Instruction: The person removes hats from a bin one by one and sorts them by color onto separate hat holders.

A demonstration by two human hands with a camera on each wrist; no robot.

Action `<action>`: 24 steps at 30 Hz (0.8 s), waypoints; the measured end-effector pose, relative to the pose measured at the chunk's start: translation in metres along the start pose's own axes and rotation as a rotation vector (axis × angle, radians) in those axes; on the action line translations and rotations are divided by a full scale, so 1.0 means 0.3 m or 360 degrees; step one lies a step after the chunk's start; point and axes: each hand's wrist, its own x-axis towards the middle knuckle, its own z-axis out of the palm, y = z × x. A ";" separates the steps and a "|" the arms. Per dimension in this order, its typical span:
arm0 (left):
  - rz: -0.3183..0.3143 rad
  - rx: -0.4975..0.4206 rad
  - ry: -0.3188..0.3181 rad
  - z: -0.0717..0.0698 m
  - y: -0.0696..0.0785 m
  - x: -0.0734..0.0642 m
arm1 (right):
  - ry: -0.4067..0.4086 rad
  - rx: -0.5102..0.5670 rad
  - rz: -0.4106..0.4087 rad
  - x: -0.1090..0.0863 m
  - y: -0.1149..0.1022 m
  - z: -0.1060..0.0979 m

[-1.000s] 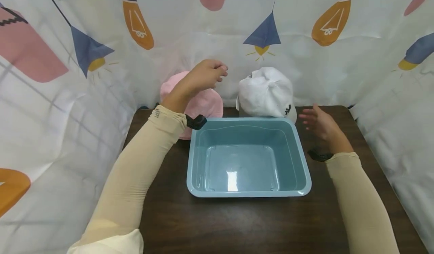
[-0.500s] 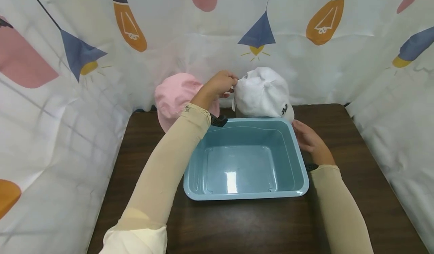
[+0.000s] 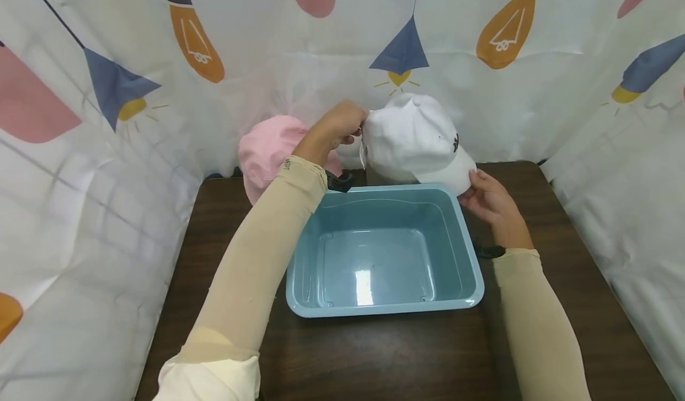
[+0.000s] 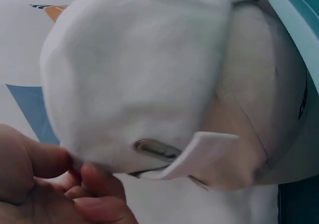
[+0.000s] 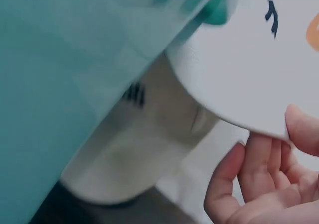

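A white baseball cap (image 3: 409, 133) is stretched between both hands behind the basin. My left hand (image 3: 339, 122) pinches its rear edge; the left wrist view shows the thumb and fingertips (image 4: 97, 176) there, near a strap (image 4: 199, 157) and metal buckle (image 4: 157, 149). At the cap's front, my right hand (image 3: 488, 199) pinches the edge of the brim (image 5: 234, 79), thumb above and fingers below. Beneath this cap, a beige cap (image 5: 134, 159) with a dark mark shows in the right wrist view. A pink cap (image 3: 270, 148) sits at the left, partly hidden behind my left forearm.
A blue plastic basin (image 3: 385, 312) stands on the dark wooden table (image 3: 407, 359), its far rim right in front of the white cap. A white curtain (image 3: 257, 38) printed with lamps and bulbs encloses the back and sides.
My left hand has come right to the white cap's back and my right hand has come in to its brim. The cap has turned and risen slightly, so its brim now points right.
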 end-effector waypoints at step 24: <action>-0.0093 0.0468 -0.0096 0.028 -0.109 0.060 | 0.0598 -0.0199 0.0229 0.074 -0.064 0.064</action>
